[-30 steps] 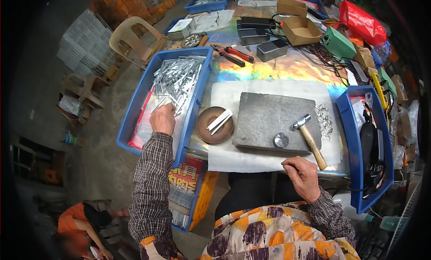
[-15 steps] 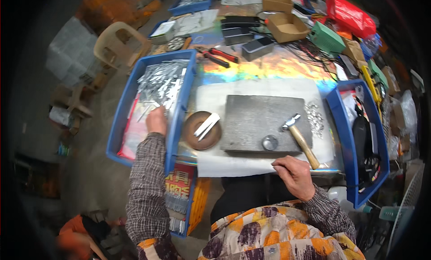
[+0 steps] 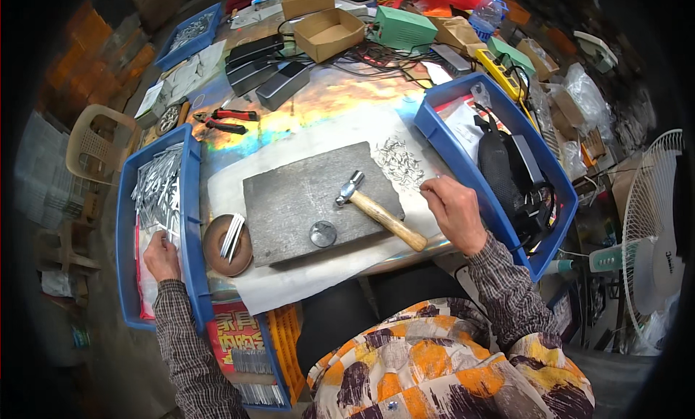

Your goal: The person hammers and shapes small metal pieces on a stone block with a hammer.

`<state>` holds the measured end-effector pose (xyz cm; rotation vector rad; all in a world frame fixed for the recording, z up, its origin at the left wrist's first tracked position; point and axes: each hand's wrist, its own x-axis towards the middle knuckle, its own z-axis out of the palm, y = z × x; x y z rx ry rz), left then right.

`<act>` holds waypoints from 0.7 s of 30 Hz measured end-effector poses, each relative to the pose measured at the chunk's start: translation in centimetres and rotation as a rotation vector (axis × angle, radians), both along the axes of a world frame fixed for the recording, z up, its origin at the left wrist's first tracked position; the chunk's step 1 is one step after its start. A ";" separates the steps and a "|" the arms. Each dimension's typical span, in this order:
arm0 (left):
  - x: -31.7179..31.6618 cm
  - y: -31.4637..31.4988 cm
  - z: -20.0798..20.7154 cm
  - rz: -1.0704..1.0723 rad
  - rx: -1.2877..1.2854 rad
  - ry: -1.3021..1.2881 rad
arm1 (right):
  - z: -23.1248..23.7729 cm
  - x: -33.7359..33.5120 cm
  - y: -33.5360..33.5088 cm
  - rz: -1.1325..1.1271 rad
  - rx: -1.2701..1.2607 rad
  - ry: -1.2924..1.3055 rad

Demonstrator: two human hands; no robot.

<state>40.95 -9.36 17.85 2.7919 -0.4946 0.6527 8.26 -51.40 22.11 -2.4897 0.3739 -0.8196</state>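
Left hand (image 3: 161, 256) in blue tray (image 3: 190, 202) on metal strips (image 3: 156, 191) — fingertips hidden, grip unclear; right hand (image 3: 455, 212) pinching something tiny.

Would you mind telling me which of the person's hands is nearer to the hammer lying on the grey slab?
The right hand. It rests just right of the hammer, close to the end of its wooden handle. The left hand is far to the left, inside the blue tray of metal strips.
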 end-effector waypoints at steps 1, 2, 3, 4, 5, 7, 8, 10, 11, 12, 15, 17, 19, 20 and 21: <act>-0.5 0.0 0.5 -0.004 0.002 0.001 | -0.5 -0.1 -0.6 -0.038 -0.055 0.042; -1.1 -0.4 1.4 -0.022 -0.087 0.026 | -1.0 -0.2 -1.2 -0.080 -0.112 0.085; -1.6 -0.7 1.8 -0.038 -0.175 0.052 | -1.4 -0.3 -1.5 -0.087 -0.112 0.087; -1.5 -0.3 1.2 -0.109 -0.242 -0.025 | -1.8 -0.3 -1.7 -0.107 -0.145 0.116; -1.9 -0.5 1.6 -0.112 -0.239 -0.025 | -2.3 -0.2 -1.9 -0.124 -0.177 0.143; -3.4 -1.5 3.5 -0.081 -0.454 0.112 | -2.9 -0.3 -2.0 -0.138 -0.183 0.155; -4.2 -2.4 4.4 -0.081 -0.541 0.198 | -3.2 -0.3 -2.2 -0.135 -0.204 0.163; -5.6 -3.9 4.6 -0.151 -0.628 0.254 | -3.9 -0.1 -2.2 -0.134 -0.224 0.176; -6.3 -4.9 4.8 -0.221 -0.715 0.307 | -4.1 -0.1 -2.3 -0.119 -0.225 0.188; -7.3 -5.7 5.3 -0.253 -0.715 0.319 | -4.2 0.1 -2.2 -0.094 -0.224 0.196; -9.5 -7.1 5.4 -0.324 -0.817 0.429 | -5.0 0.8 -2.1 -0.082 -0.294 0.238; -11.0 -8.4 5.4 -0.350 -0.840 0.469 | -5.6 1.0 -2.2 -0.081 -0.323 0.264; -12.2 -9.6 5.3 -0.426 -0.915 0.550 | -5.7 1.1 -2.3 -0.082 -0.354 0.291; -12.6 -9.7 5.1 -0.450 -0.921 0.574 | -5.7 1.2 -2.1 -0.079 -0.386 0.301; -13.1 -10.0 5.3 -0.447 -0.920 0.571 | -5.7 1.3 -2.1 -0.076 -0.418 0.311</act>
